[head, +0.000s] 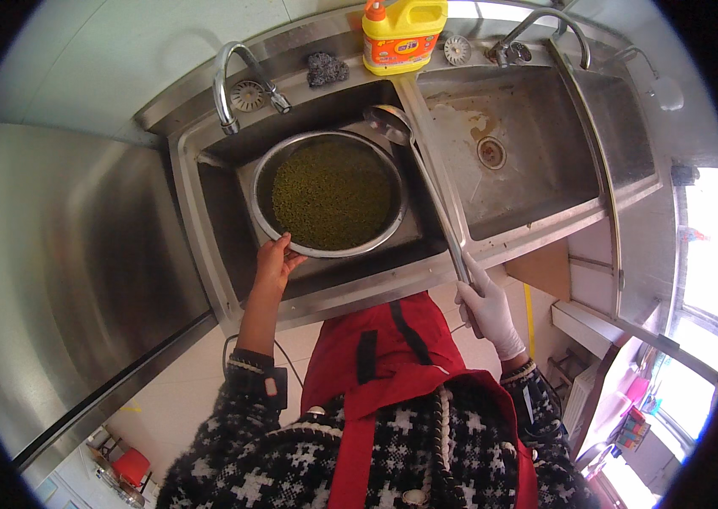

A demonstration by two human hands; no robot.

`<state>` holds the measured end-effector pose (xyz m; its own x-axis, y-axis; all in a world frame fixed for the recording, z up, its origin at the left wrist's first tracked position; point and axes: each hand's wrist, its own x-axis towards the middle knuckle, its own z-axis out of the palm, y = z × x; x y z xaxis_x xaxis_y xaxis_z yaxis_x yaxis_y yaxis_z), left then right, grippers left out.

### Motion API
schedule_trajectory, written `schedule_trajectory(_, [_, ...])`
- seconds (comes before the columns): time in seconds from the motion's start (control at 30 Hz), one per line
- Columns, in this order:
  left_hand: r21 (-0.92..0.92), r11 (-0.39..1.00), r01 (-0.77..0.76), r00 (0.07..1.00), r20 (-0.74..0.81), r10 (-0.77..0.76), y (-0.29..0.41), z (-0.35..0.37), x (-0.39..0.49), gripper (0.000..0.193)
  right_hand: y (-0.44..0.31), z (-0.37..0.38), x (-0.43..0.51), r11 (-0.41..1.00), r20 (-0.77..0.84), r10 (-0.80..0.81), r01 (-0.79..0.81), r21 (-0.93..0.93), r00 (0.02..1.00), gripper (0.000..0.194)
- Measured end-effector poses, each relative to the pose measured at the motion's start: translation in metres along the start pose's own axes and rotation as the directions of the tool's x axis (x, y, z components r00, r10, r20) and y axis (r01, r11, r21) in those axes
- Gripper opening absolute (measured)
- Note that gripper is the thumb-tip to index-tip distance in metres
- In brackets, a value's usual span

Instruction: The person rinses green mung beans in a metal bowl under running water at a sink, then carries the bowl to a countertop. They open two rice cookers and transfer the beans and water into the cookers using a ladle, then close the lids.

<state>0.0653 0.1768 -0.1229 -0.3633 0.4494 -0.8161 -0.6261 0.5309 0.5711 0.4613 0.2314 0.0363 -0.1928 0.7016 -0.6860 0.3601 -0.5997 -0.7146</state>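
A wide metal basin [331,253] sits in the left sink bowl, holding small green beans or grains under water. My bare left hand [279,257] grips the basin's near left rim, thumb on top and fingers underneath. In a white glove, my right hand [485,299] is closed around the handle of a long metal ladle [436,200]. The ladle slants up and to the left, and its round bowl lies over the far right corner of the left sink, to the right of the basin and apart from it.
Behind the left sink [365,283] stand a curved faucet [222,89], a dark scouring pad [327,69] and a yellow detergent jug [402,38]. To the right is a second sink bowl [524,191] with a drain and another faucet [547,14]. A steel surface [85,254] adjoins on the left.
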Motion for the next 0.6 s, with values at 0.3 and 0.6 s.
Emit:
schedule_trajectory(0.3, [-0.001,1.0,0.004,1.0,0.018,-0.003,0.0006,-0.0016,0.002,0.021,-0.0007,-0.0001,0.0027,1.0,0.008,0.003,-0.003,-0.009,1.0,0.06])
schedule_trajectory(0.6, [-0.018,1.0,0.001,1.0,0.02,0.0,0.0036,0.0018,-0.0009,0.021,0.001,-0.0001,0.005,1.0,-0.002,-0.016,0.016,-0.003,1.0,0.059])
